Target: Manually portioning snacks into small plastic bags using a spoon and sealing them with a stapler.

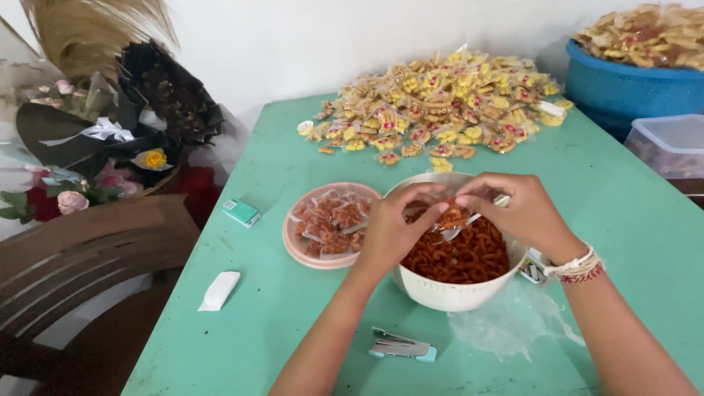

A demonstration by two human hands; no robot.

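Note:
Both hands meet over a cream bowl (455, 295) full of orange-red fried snacks (469, 257). My left hand (392, 231) and my right hand (517, 209) pinch a small clear plastic packet (453, 218) holding a few of those snacks, just above the bowl. Left of the bowl sits a pink plate (293, 246) with several filled packets (334, 220). A light blue stapler (402, 346) lies on the table in front of the bowl.
A heap of yellow snack packets (440, 103) covers the far end of the green table (257, 315). A blue basin (631, 88) of snacks and a clear lidded box (671, 143) stand at right. Loose plastic bags (513, 323), a green box (241, 212), a wooden chair (81, 257) and flowers (110, 110) are nearby.

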